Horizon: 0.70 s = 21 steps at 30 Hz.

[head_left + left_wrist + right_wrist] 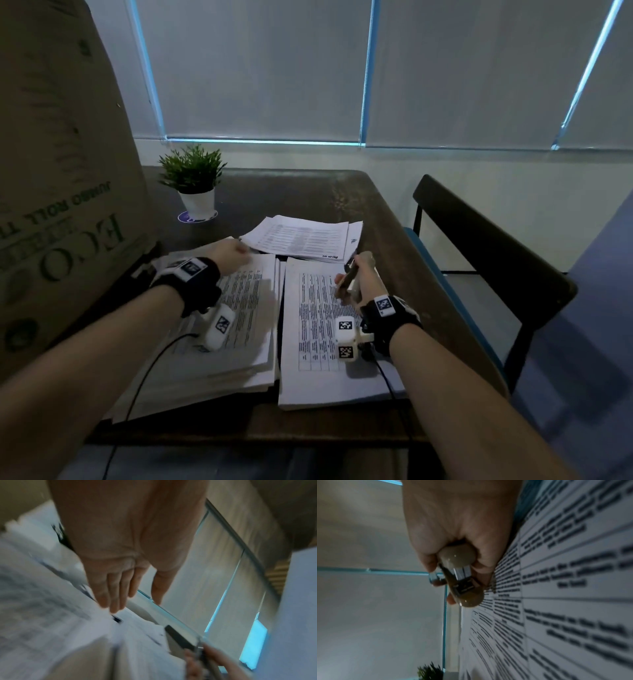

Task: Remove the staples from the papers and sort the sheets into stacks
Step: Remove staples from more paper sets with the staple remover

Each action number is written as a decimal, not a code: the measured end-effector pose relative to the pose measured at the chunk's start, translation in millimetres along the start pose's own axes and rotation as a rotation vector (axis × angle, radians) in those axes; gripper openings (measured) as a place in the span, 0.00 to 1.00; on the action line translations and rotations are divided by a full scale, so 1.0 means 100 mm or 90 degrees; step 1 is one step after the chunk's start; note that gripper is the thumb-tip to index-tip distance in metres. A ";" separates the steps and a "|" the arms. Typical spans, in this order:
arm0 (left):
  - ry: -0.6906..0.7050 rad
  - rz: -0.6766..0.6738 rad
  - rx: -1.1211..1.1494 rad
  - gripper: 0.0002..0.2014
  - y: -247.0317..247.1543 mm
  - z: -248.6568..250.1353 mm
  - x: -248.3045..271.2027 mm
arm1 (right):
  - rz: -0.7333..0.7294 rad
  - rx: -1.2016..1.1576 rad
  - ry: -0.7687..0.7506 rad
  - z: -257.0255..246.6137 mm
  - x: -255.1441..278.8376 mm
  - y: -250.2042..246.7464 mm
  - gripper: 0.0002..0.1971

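Note:
Three paper piles lie on the dark table: a thick left stack, a right stack of printed tables, and a fanned far stack. My left hand reaches over the left stack's far edge; in the left wrist view its fingers are straight, tips at the edge of blurred sheets. My right hand hovers over the right stack's top and grips a tan staple remover. The right wrist view shows that hand wrapped round the staple remover, beside the printed sheet.
A large cardboard box stands on the table's left side, right next to the left stack. A small potted plant sits at the back. A dark chair stands to the right of the table. Wrist-camera cables trail over the front edge.

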<state>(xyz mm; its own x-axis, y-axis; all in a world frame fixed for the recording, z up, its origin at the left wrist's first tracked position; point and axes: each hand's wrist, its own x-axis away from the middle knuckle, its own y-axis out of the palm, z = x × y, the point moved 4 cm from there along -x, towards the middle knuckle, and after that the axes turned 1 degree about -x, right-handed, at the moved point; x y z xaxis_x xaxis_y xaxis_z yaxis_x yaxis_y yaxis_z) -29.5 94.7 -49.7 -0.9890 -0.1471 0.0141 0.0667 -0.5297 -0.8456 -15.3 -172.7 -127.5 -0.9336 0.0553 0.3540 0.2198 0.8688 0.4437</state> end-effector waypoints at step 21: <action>0.009 -0.129 -0.081 0.38 1.11 0.74 0.16 | -0.077 -0.096 0.006 0.08 -0.12 -0.16 0.12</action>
<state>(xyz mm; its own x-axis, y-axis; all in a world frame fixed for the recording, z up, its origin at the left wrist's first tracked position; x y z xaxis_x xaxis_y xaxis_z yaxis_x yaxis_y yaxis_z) -28.5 -28.1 -103.8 -0.9822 -0.0370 0.1839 -0.1495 -0.4379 -0.8865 -9.4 -183.2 -145.4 -0.9534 -0.0498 0.2976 0.1466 0.7856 0.6011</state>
